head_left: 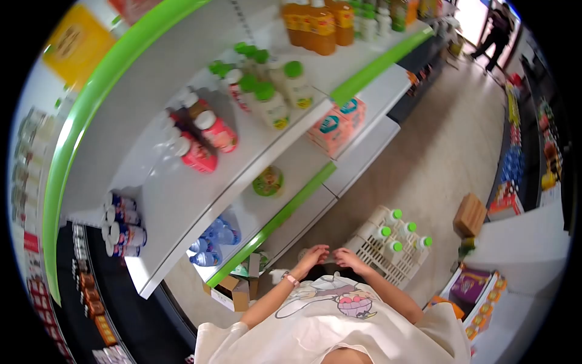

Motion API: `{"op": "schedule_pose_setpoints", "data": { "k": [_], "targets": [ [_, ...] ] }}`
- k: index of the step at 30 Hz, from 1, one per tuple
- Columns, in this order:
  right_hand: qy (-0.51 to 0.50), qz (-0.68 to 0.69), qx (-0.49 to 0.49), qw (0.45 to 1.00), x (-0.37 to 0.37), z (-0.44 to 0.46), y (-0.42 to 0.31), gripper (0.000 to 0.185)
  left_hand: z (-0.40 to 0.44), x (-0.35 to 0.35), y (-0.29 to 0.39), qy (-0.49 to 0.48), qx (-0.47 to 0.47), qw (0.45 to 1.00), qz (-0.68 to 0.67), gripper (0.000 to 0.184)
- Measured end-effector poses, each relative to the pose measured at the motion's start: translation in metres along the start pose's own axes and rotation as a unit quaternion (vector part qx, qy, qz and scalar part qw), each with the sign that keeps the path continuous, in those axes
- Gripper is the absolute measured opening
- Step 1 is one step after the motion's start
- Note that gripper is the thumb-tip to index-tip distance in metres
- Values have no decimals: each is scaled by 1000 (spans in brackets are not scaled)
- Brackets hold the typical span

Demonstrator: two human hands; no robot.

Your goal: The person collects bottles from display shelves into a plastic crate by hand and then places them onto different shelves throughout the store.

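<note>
My left hand (314,256), with a band on its wrist, hovers in front of my body, fingers loosely bent and holding nothing. Close beside it is my right hand (348,259), also empty with its fingers slightly apart; the two do not touch. Just right of my right hand, a cream plastic crate (362,239) sits on the floor. Several green-capped bottles (396,228) stand in it. To the left front, a shelf (242,176) carries pink bottles with white caps (217,131) and pale bottles with green caps (271,105).
Blue-wrapped bottles (206,259) and a green-lidded tub (268,181) sit on the lower shelf. An open cardboard box (230,293) is on the floor beneath. Orange drink bottles (318,27) stand farther along. A brown box (470,215) lies right; a person (498,36) is in the far aisle.
</note>
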State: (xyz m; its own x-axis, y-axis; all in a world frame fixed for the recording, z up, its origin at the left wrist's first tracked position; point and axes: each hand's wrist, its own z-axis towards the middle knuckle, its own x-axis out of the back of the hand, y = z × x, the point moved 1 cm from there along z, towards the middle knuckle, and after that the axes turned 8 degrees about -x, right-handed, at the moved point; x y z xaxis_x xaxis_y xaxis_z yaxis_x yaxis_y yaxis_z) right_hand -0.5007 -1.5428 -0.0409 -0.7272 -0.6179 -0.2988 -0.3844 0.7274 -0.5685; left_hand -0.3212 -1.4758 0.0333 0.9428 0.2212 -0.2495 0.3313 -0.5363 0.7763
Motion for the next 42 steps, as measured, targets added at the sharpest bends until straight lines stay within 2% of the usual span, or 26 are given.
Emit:
{"op": "schedule_pose_setpoints", "data": {
  "k": [1,2,4,6,8,10,12,14,16,17,19,22,26,29,30,33,35,37,38,42],
  "targets": [
    [1,-10,4,1000,-26,9,-24,32,-13,9,24,-11,-37,999,8,27],
    [11,-62,70,996,-53,2,-60,35,-28,13,54,-11,-77,997,6,27],
    [-64,-76,136,986,-108,-16,-126,36,-60,25,108,-6,-194,981,24,27],
    [-76,-72,159,982,-155,-42,-184,31,-92,39,162,32,-280,958,49,26],
    [-114,-109,246,956,-191,-55,-233,28,-124,53,208,97,-330,936,73,26],
    [-167,-124,371,905,-219,-57,-270,25,-146,68,241,112,-402,909,16,29],
    [-153,-72,483,859,-257,-71,-305,28,-160,77,268,162,-457,875,16,36],
    [-79,-121,538,830,-283,-85,-337,39,-166,85,288,240,-495,834,52,45],
    [26,-175,670,721,-309,-67,-365,53,-161,98,303,256,-513,819,25,51],
    [63,-192,681,704,-319,-54,-376,56,-159,103,309,263,-520,812,11,54],
    [137,-223,698,666,-331,-32,-388,63,-148,117,322,230,-523,821,18,57],
    [130,-220,642,723,-333,-29,-390,69,-137,126,325,215,-527,820,55,59],
    [142,-267,629,716,-320,-59,-372,80,-161,96,318,175,-544,819,48,58],
    [139,-285,625,713,-294,-83,-338,84,-168,89,295,160,-531,827,92,61],
    [142,-287,617,719,-284,-97,-327,84,-170,87,288,165,-521,828,125,57],
    [115,-262,497,819,-248,-128,-286,72,-159,80,260,118,-436,875,174,52],
    [138,-252,465,837,-220,-129,-255,71,-144,64,247,86,-389,880,259,49],
    [164,-235,436,853,-192,-130,-221,69,-125,48,226,34,-354,894,273,48],
    [181,-223,425,858,-178,-130,-205,69,-112,40,214,13,-375,881,288,46],
    [218,-190,401,869,-133,-127,-150,65,-99,-9,195,-45,-359,827,431,44]
  ]
}}
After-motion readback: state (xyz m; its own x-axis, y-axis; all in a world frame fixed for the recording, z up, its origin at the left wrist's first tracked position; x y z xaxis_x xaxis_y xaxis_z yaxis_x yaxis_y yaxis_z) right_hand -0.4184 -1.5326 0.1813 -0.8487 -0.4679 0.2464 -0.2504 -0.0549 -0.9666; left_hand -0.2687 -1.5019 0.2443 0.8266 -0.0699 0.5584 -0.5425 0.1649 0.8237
